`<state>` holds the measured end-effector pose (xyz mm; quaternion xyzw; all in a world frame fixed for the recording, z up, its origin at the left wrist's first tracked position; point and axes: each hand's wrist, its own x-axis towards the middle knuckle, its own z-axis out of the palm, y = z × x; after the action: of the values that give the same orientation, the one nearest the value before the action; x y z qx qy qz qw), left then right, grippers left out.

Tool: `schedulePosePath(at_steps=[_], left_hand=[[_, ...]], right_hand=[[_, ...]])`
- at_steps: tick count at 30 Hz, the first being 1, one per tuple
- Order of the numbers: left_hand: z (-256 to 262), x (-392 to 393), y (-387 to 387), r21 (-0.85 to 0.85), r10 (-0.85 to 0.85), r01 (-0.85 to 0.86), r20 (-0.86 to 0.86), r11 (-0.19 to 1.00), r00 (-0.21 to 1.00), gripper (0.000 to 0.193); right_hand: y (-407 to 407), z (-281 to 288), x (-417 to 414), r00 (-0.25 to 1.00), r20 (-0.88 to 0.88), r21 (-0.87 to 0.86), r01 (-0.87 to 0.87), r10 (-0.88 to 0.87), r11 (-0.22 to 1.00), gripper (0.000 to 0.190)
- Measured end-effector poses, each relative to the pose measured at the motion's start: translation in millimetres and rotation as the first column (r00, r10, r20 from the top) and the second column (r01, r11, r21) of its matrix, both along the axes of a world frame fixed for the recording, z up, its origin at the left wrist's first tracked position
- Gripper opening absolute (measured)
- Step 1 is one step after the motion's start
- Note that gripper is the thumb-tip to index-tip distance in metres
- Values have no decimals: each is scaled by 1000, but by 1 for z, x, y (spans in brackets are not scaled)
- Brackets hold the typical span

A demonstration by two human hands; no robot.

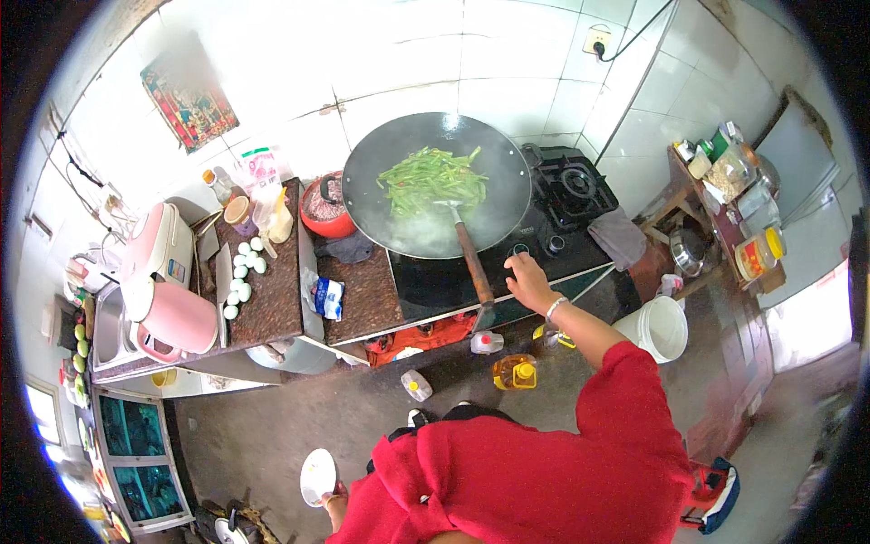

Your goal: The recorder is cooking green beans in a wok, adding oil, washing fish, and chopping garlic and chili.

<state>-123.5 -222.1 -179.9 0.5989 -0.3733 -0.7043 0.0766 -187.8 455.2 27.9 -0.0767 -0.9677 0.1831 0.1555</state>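
Observation:
My right hand (532,280) has its fingertips on the left control knob (520,249) of the black gas stove (435,285). Held low at my left side, a white plate (318,476) is gripped at its edge by my left hand (336,500). A large dark wok (367,156) sits on the left burner and hides it. Steam rises from green vegetable pieces (435,177) in the wok. The metal end of a wooden-handled spatula (469,255) rests among them, its handle leaning over the wok's near rim beside my right hand.
Left of the stove, the stone counter (272,313) bears several pale eggs (240,272), a pink kettle (180,316) and a rice cooker (156,241). A red pot (326,211) adjoins the wok. Oil jugs (514,372) and a white bucket (659,330) stand on the floor.

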Motion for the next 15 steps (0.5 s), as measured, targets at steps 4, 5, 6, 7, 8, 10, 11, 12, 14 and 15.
schedulePosePath(at_steps=[4,5,6,7,8,10,11,12,14,15], left_hand=[[13,-2,6,-23,10,-11,-32,1000,999,30],[15,-1,5,-31,20,-21,-41,999,999,30],[19,2,2,-41,35,-37,-50,999,998,30],[22,6,-1,-50,50,-53,-59,997,997,30],[25,10,-4,-59,65,-69,-67,996,996,30],[34,13,-6,-74,81,-87,-80,993,993,30],[37,16,-8,-80,88,-95,-84,992,993,30],[41,22,-10,-87,103,-110,-86,990,991,30],[42,38,-17,-98,131,-139,-86,985,988,30],[41,43,-17,-97,136,-144,-84,985,987,30]], right_hand=[[34,-43,-19,974,140,133,159,-177,978,51],[43,-49,-25,959,178,225,181,-223,957,50],[47,-52,-31,934,252,233,197,-254,952,48],[52,-53,-37,902,325,244,210,-284,947,46],[58,-51,-42,863,426,215,197,-273,957,42],[74,-62,-43,886,388,260,159,-253,952,34],[79,-66,-46,890,386,262,144,-241,954,31],[73,-60,-50,883,376,318,163,-282,934,25],[65,-37,-59,846,439,247,210,-302,946,27],[65,-31,-60,796,500,191,284,-342,940,31]])
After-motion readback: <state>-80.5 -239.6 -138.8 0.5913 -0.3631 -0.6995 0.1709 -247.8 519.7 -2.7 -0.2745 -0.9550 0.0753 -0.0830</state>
